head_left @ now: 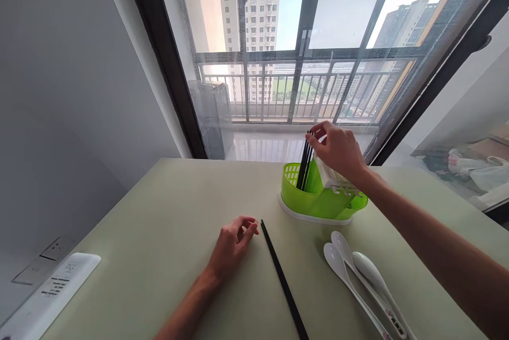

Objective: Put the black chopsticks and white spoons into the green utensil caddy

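Observation:
My right hand [338,149] reaches over a green cutlery holder [318,202] and pinches the tops of several black chopsticks [305,162] that stand upright in its left compartment. My left hand [234,242] rests on the pale green table [159,234] with its fingers curled loosely and nothing in them. Its fingertips lie just left of the upper end of a single black chopstick [282,279], which lies flat and runs toward the near edge. Three white spoons [358,276] lie side by side on the table to the right of that chopstick.
A white remote-like device [51,292] sits at the table's left edge by a wall socket [43,263]. Behind the table stands a large glass window [302,37] with a balcony railing beyond. A grey wall closes the left side.

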Action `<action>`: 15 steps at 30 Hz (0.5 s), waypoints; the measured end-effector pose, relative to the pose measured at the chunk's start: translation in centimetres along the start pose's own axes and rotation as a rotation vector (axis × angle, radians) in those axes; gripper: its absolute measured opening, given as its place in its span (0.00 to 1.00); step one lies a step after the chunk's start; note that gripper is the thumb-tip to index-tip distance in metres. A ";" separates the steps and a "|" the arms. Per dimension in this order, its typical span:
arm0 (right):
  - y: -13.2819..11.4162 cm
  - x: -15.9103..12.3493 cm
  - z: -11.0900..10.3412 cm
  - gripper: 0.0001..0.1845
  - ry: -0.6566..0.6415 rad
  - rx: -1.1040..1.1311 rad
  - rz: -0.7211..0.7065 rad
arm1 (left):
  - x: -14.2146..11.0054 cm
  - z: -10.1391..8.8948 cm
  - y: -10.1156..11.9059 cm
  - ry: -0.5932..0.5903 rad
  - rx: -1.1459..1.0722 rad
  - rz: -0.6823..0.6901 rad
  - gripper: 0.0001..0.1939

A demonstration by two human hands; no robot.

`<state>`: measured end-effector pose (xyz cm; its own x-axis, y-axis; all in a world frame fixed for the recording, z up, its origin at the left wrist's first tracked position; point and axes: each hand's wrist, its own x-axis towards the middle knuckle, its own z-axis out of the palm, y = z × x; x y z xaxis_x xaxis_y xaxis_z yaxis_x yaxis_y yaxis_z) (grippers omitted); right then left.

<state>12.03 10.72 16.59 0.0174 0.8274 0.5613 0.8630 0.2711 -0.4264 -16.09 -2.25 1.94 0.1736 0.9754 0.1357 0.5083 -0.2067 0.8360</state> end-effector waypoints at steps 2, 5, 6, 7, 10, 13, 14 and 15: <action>-0.9 -0.8 -1.1 0.16 0.109 0.005 -0.021 | 0.0 -0.1 0.1 -0.006 0.004 -0.005 0.19; -3.1 -2.8 -3.3 0.11 0.135 0.036 -0.095 | 0.0 -0.2 0.3 -0.010 0.008 -0.015 0.19; -3.9 -3.8 -4.0 0.09 0.090 0.034 -0.119 | 0.0 -0.2 0.3 -0.007 0.008 -0.019 0.19; -4.6 -4.9 -4.5 0.09 0.032 0.033 -0.134 | 0.0 -0.2 0.3 0.001 0.008 -0.024 0.19; -6.3 -9.1 -4.8 0.10 -0.342 0.051 -0.184 | 0.0 -0.2 0.4 0.041 0.005 -0.044 0.19; -7.2 -13.9 -3.2 0.12 -0.723 -0.160 -0.204 | 0.1 0.0 0.5 0.100 -0.001 -0.070 0.19; -7.4 -15.4 -2.3 0.12 -0.829 -0.226 -0.213 | 0.1 0.0 0.6 0.115 0.000 -0.078 0.19; -7.6 -16.8 -1.4 0.10 -0.917 -0.272 -0.207 | 0.2 0.0 0.6 0.126 0.002 -0.086 0.20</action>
<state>5.84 -5.94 11.39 -0.4477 0.8688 -0.2117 0.8936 0.4267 -0.1390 -15.77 -2.21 2.47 0.0220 0.9913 0.1294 0.5181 -0.1220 0.8465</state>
